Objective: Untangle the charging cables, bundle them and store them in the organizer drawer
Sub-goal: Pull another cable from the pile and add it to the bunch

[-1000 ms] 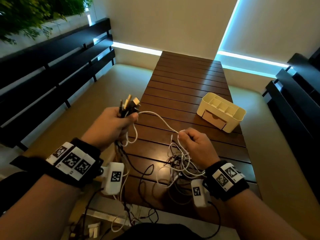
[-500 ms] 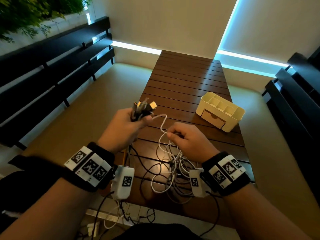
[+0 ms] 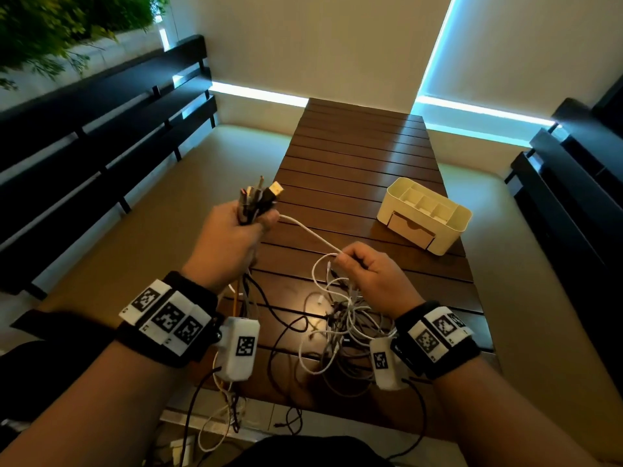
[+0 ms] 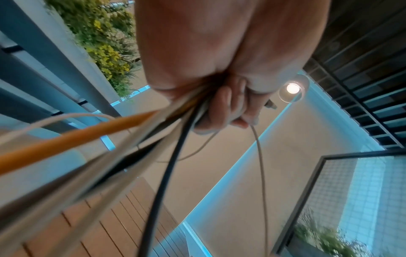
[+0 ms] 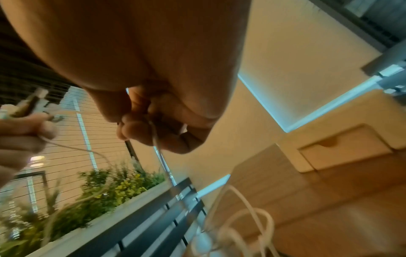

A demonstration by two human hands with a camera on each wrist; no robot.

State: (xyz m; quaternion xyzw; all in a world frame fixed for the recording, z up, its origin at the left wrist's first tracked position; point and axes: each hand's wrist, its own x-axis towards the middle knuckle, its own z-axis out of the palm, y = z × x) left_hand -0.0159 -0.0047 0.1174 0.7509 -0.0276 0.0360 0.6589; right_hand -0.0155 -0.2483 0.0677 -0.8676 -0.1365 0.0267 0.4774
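You are in the untangling stage, and most of the job lies ahead. Your left hand [image 3: 232, 237] has its grip closed round a fistful of cable ends: the plugs [image 3: 259, 198] stand up out of the top of the fist, and the left wrist view shows an orange cable [image 4: 72, 137], a black one and several pale ones running out below the curled fingers [image 4: 222, 107]. So the ends look gathered, which is a fair start.

Your right hand [image 3: 367, 274] pinches a single white cable [image 3: 310, 234] between thumb and fingertips; that cable runs taut from the left fist across to the pinch. Below the right hand the rest of the cables [image 3: 340, 328] lie on the counter [image 3: 357, 153] in a loose knot of white and dark loops, some spilling over the near edge. I judge that you are drawing one cable free of the mass, and that none is fully separated yet.

No bundle is tied or coiled anywhere in view. The organizer [image 3: 424, 214] stands on the counter, well apart from the tangle, toward the right, and its drawer [image 3: 409, 227] is shut, with nothing stored that the pictures show.

Left to do: free each cable, coil and bundle them, open the drawer, put them in.
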